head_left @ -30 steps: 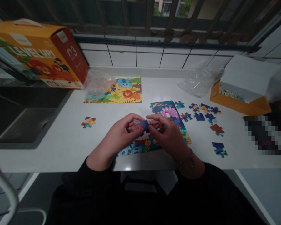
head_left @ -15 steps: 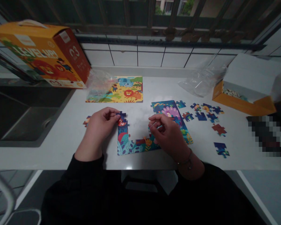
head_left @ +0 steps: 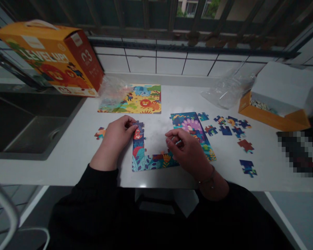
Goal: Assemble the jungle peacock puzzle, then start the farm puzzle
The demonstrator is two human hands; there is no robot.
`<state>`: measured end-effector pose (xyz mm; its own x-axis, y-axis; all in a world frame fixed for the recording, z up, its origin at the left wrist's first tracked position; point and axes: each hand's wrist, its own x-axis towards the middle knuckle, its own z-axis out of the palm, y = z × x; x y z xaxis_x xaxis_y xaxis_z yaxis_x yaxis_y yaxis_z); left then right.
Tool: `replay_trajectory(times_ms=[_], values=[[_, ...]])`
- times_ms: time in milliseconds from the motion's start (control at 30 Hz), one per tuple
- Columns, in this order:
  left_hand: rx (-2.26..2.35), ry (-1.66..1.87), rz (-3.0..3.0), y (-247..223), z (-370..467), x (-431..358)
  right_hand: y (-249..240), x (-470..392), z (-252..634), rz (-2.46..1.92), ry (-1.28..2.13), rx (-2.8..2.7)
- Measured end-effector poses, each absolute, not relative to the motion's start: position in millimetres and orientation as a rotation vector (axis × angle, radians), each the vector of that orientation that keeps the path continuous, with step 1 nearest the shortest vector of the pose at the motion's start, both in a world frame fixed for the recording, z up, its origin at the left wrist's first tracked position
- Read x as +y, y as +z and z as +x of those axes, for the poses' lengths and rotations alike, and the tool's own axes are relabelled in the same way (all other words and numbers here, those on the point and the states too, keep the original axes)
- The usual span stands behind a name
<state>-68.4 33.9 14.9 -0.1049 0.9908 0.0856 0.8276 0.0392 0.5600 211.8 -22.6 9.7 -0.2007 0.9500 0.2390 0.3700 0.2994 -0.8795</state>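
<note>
A partly joined jigsaw puzzle (head_left: 146,164) lies on the counter, its left, bottom and right sides framing a bare patch. At the top of its left side, my left hand (head_left: 121,139) has thumb and forefinger closed on a dark blue puzzle piece (head_left: 139,124), just above the part with a red fish-like figure. My right hand (head_left: 186,147) hovers over the puzzle's lower right, fingers loosely curled and apart with nothing visible in them; it hides some of the picture there. An orange-and-blue loose piece (head_left: 100,133) lies left of my left hand.
Several loose pieces (head_left: 225,130) are scattered to the right. Behind are a picture card (head_left: 148,104) partly under plastic wrap, an orange puzzle box (head_left: 86,66) and another clear bag (head_left: 221,93). An open carton (head_left: 276,118) stands right; a sink (head_left: 36,135) is left.
My left fingers have shifted slightly up along the puzzle's left side, to the top of the blue piece, which now sits in line with that side. My right hand has barely moved.
</note>
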Motion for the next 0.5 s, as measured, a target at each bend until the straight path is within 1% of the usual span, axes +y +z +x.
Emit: replay_trajectory(times_ms=[233, 367, 500], values=[[1.975, 0.654, 1.924, 5.1, -71.6, 40.7, 9.6, -23.4, 211.7, -1.202, 0.88, -1.752], [1.968, 0.575, 2.043, 7.5, -71.0, 41.7, 10.7, -23.2, 211.2, -1.209, 0.864, -1.77], [1.923, 0.6, 2.135, 10.5, -71.3, 36.0, 11.0, -21.9, 210.9, -1.206, 0.822, -1.815]])
